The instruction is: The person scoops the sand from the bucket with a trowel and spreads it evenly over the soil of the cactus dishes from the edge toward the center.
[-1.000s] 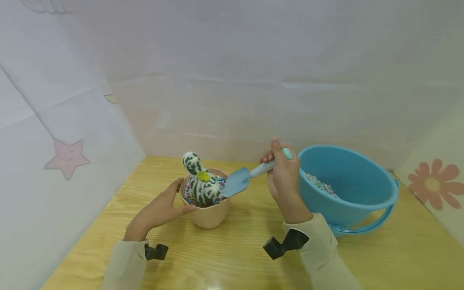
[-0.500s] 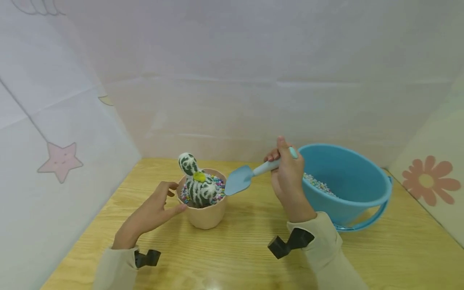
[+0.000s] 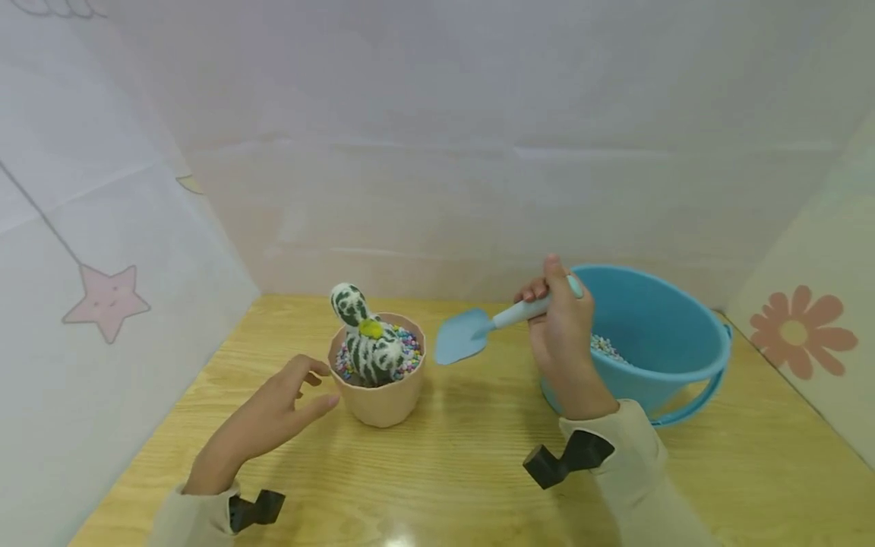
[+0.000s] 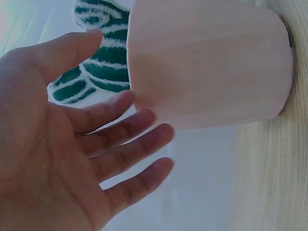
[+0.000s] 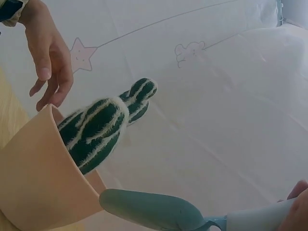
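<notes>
A green cactus with white fuzzy stripes (image 3: 372, 353) and a yellow bloom stands in a peach pot (image 3: 383, 404), with small coloured beads (image 3: 410, 351) around its base. My left hand (image 3: 270, 414) is just left of the pot, fingers spread and holding nothing; in the left wrist view its fingertips (image 4: 163, 132) overlap the pot's wall. My right hand (image 3: 563, 342) grips the pale handle of a small blue trowel (image 3: 463, 336), thumb along the top of the grip. The trowel's blade hangs in the air right of the pot, no beads visible on it.
A large blue bucket (image 3: 656, 319) with beads inside stands at the right, its handle hanging at the front, behind my right wrist. Paper-like walls with a pink star (image 3: 108, 300) and an orange flower (image 3: 801, 332) enclose the wooden table (image 3: 424, 471).
My left hand has let go of the pot and drawn back to the left. My right hand has moved the trowel right, away from the pot's rim towards the bucket.
</notes>
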Action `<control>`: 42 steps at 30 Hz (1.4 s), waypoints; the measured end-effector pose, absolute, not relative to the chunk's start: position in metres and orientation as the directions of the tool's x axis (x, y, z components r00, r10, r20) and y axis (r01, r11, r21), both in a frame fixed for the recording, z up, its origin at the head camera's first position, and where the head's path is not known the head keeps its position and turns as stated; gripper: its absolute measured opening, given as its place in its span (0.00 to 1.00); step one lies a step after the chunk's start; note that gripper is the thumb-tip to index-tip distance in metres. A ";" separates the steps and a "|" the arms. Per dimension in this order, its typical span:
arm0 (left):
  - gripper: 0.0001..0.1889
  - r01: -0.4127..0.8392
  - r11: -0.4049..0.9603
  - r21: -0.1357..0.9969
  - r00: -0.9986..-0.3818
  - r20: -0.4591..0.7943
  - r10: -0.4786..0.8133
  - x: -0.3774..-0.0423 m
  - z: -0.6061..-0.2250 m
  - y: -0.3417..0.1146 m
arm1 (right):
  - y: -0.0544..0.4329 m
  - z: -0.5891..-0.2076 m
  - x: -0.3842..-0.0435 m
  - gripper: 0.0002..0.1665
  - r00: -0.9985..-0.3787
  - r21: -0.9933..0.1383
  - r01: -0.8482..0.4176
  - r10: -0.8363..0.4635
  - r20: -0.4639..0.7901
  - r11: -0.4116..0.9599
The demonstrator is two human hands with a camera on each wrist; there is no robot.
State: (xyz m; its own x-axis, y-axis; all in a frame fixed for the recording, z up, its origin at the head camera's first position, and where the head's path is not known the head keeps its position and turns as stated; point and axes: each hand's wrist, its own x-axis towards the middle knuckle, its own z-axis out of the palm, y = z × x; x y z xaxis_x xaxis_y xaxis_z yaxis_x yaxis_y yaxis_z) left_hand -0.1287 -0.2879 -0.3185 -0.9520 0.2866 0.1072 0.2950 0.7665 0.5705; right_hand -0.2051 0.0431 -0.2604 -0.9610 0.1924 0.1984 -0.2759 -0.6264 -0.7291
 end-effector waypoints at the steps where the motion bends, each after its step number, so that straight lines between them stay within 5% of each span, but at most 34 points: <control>1: 0.21 0.288 0.767 0.574 -0.952 0.087 0.293 -0.127 -0.317 -0.287 | 0.044 -0.260 -0.205 0.21 -0.961 -0.726 -0.275 0.193 0.197 -0.630; 19: 0.36 0.344 0.739 0.579 -0.865 -0.110 0.489 -0.110 -0.311 -0.265 | 0.080 -0.258 -0.199 0.22 -0.964 -0.679 -0.262 0.154 0.217 -0.686; 35: 0.44 0.513 0.699 0.498 -0.804 -0.006 0.595 -0.120 -0.323 -0.211 | 0.133 -0.253 -0.205 0.16 -0.966 -0.407 -0.175 0.078 0.245 -0.897; 42: 0.43 0.480 0.734 0.481 -0.841 0.013 0.541 -0.131 -0.324 -0.186 | 0.158 -0.254 -0.203 0.12 -0.962 -0.352 -0.166 0.073 0.263 -0.921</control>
State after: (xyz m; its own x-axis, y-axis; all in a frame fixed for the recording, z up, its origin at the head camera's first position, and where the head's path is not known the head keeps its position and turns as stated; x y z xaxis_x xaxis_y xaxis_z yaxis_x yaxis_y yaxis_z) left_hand -0.1307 -0.1856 -0.3237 -0.8409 0.5410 0.0129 0.4796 0.7341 0.4807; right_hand -0.2029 0.1578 -0.2535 -0.9620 0.0726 0.2632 -0.1659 -0.9212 -0.3520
